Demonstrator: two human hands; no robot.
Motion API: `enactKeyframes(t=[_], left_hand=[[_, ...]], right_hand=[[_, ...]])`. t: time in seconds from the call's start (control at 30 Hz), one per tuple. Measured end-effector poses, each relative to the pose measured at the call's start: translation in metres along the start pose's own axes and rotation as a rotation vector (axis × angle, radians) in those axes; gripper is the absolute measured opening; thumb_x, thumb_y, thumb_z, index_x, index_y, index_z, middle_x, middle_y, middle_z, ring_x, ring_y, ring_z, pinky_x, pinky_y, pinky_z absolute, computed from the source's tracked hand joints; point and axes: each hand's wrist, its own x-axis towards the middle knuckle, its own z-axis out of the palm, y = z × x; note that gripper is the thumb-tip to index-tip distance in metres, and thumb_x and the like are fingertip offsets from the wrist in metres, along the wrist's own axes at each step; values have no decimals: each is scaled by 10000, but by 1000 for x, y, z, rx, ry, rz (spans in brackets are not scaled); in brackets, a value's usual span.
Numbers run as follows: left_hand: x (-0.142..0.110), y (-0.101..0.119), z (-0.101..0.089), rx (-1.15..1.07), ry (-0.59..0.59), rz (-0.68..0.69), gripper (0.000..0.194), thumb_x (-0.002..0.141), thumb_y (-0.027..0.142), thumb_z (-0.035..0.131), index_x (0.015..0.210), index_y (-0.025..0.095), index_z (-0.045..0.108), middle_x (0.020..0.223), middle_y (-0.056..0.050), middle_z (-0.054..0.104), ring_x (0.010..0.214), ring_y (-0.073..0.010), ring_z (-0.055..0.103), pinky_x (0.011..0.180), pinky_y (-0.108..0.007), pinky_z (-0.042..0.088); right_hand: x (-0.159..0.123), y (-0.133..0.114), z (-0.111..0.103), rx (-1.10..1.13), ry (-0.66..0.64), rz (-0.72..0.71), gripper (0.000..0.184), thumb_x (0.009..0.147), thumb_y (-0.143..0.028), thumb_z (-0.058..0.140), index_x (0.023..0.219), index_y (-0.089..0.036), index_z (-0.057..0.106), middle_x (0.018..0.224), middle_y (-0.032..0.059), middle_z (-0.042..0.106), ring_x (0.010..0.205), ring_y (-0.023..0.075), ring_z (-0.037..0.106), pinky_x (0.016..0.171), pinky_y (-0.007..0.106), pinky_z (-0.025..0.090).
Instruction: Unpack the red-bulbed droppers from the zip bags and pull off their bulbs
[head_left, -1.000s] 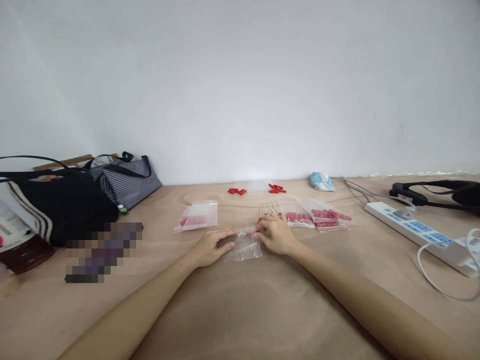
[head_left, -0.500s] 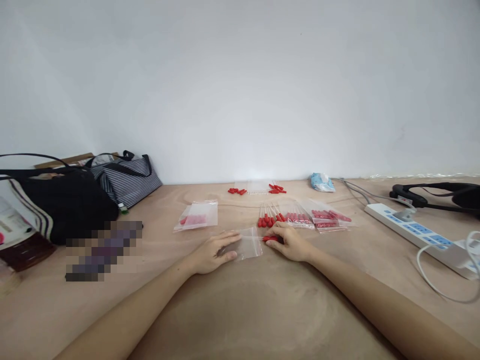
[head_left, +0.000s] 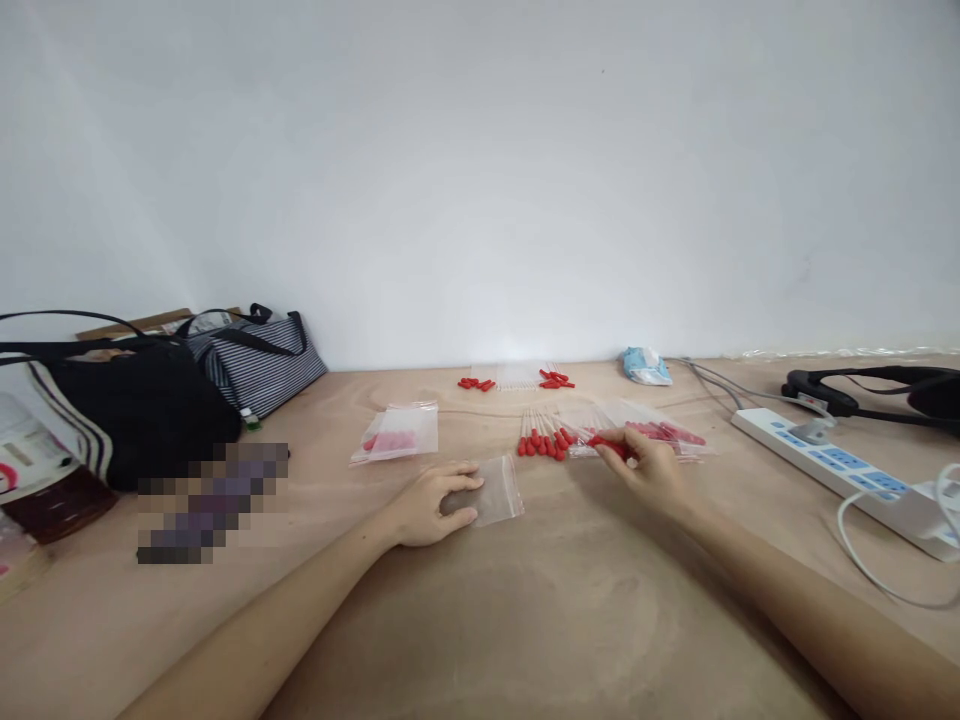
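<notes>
My left hand [head_left: 431, 505] rests on the table with thumb and fingers apart, its fingertips at the edge of a clear zip bag [head_left: 500, 490]. This bag lies flat and shows nothing red inside. Over to the right, my right hand [head_left: 649, 468] is closed in a pinch on red-tipped sticks [head_left: 598, 441]; how many is hidden by the fingers. It is above filled zip bags [head_left: 667, 432] that hold more red tips. Just left of it, several loose red-tipped sticks [head_left: 541, 443] with thin pale stems lie side by side.
Another zip bag with red tips [head_left: 394, 432] lies left of centre. More red-tipped sticks [head_left: 556, 379] are near the wall, beside a blue-white packet [head_left: 646, 366]. A power strip [head_left: 840, 465] with cables and black headgear [head_left: 862, 392] are right; bags [head_left: 259, 360] stand left.
My right hand has moved right and away from the zip bag's mouth, over to the filled bags, with red still at its fingertips. My left hand has barely moved.
</notes>
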Motion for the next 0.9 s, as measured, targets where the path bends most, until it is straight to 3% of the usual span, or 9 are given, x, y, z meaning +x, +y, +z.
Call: enactKeyframes(t=[0.07, 0.13, 0.3, 0.4, 0.53, 0.63, 0.77, 0.83, 0.9], left_hand=[[6, 8, 2, 17, 61, -2, 328, 737, 254, 534, 1055, 208, 597, 1253, -62, 490, 1149, -220, 448, 986, -377, 329], [11, 16, 6, -3, 90, 33, 354, 789, 242, 464, 1131, 205, 546, 1291, -57, 450, 1184, -199, 411, 1000, -352, 313], [17, 26, 18, 4, -101, 101, 427, 873, 388, 331, 1277, 260, 376, 1402, -34, 268, 1298, -218, 200, 1057, -450, 146], [17, 22, 16, -9, 0, 35, 402, 882, 366, 307, 1254, 248, 402, 1357, -47, 358, 1257, -201, 297, 1033, -405, 230], [19, 6, 5, 39, 226, -198, 260, 808, 258, 425, 1031, 195, 545, 1082, -64, 571, 1031, -202, 514, 893, -346, 389], [19, -4, 0, 28, 224, -304, 253, 727, 259, 523, 968, 181, 535, 1022, -66, 587, 961, -219, 541, 823, -340, 417], [16, 1, -2, -1, 119, -416, 273, 714, 336, 535, 933, 175, 547, 810, -39, 625, 778, -211, 582, 672, -311, 433], [14, 6, -7, 37, 92, -406, 179, 707, 330, 541, 804, 185, 583, 740, -29, 620, 755, -209, 581, 665, -303, 423], [15, 6, -16, 108, 174, -358, 136, 712, 318, 534, 702, 194, 589, 798, -41, 620, 832, -225, 568, 728, -320, 411]], right_hand=[[13, 2, 6, -1, 88, 61, 200, 797, -306, 461, 890, -179, 584, 808, 42, 657, 668, 143, 587, 586, 243, 444], [28, 0, 19, -73, 101, 64, 191, 792, -268, 457, 881, -170, 594, 799, 39, 657, 681, 138, 588, 614, 235, 443], [54, -12, 57, -420, 19, -45, 221, 801, -169, 414, 853, -157, 628, 812, 74, 634, 750, 157, 567, 658, 238, 407], [56, -15, 70, -461, -23, -80, 208, 790, -151, 437, 778, -159, 644, 787, 87, 614, 747, 172, 553, 651, 248, 385], [50, -16, 73, -500, -56, -118, 249, 829, -230, 425, 750, -158, 650, 781, 99, 592, 757, 184, 535, 664, 264, 366], [46, -17, 70, -531, -58, -152, 349, 862, -337, 378, 744, -154, 650, 758, 101, 583, 758, 191, 521, 681, 285, 349], [42, -22, 66, -558, 1, -191, 382, 871, -370, 353, 751, -156, 646, 782, 105, 588, 780, 206, 500, 686, 325, 301], [38, -24, 63, -547, 34, -218, 368, 872, -363, 353, 765, -162, 642, 817, 102, 589, 797, 208, 487, 690, 336, 278], [33, -27, 61, -527, 52, -237, 339, 867, -351, 365, 777, -168, 637, 844, 96, 586, 806, 205, 476, 694, 340, 263]])
